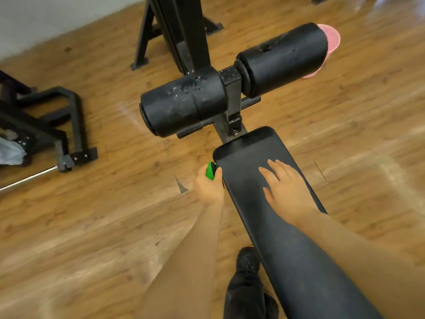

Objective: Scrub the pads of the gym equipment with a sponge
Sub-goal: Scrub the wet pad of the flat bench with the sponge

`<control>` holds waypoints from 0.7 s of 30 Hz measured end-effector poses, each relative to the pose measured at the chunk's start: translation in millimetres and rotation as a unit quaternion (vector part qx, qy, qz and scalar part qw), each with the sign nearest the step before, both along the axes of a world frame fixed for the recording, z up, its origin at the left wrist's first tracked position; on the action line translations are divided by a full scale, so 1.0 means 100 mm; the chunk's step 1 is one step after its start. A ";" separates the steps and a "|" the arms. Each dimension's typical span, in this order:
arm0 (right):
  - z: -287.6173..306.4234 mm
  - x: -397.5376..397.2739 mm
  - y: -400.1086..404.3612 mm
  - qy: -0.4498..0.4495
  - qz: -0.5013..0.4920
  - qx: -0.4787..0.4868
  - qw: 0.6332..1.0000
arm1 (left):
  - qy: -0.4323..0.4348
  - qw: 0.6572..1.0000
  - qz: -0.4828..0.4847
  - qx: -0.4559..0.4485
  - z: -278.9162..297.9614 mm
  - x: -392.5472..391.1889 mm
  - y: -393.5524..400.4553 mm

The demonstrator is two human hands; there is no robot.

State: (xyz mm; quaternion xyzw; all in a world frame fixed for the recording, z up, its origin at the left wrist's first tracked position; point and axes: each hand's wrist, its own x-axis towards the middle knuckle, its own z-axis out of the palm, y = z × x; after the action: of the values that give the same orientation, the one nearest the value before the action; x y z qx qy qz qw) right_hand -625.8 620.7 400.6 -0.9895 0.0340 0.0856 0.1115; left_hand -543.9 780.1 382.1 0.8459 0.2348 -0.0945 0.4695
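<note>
Wooden floor (92, 226) lay under the pad (264, 203). Your left hand (210, 187) gripped the sponge (210, 172) at its edge; your right hand (285, 185) lay flat, fingers straight. Sponge could slip off the rounded edge.

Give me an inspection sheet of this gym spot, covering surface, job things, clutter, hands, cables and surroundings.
Surface: long black bench pad, dull, faint marks.
Job's things: green sponge at the pad's left edge; two black roller pads, left roller pad and right roller pad, both flecked with white droplets or suds.
Clutter: pink plastic bucket on the floor behind the right roller.
Hands: left hand grips the sponge; right hand rests flat on the bench pad, fingers straight.
Cables: nothing seen.
Surroundings: wooden floor; black machine frame behind; another black frame with a metal bar at left.
</note>
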 end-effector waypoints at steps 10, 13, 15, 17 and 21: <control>-0.53 0.59 0.08 0.009 0.074 -0.025 0.997 | 0.000 1.000 0.020 0.006 -0.65 0.25 0.06; -0.79 0.75 0.13 0.009 0.095 -0.024 0.995 | -0.011 0.999 0.035 -0.003 -0.84 0.31 0.09; -0.97 0.87 0.14 0.003 0.104 -0.020 0.994 | -0.017 0.999 0.040 -0.002 -0.98 0.37 0.08; -1.15 0.98 0.12 -0.005 0.105 -0.014 0.994 | -0.026 0.998 0.049 -0.007 -1.13 0.43 0.05; -1.50 1.10 0.06 -0.029 0.084 0.005 0.996 | -0.059 0.995 0.083 -0.022 -1.42 0.55 -0.03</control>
State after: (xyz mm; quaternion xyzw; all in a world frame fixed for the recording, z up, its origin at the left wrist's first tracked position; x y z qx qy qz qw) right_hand -515.7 626.5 250.7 -0.9903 -0.0525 0.0665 0.1097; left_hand -489.3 776.7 240.1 0.8170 0.2741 -0.0104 0.5072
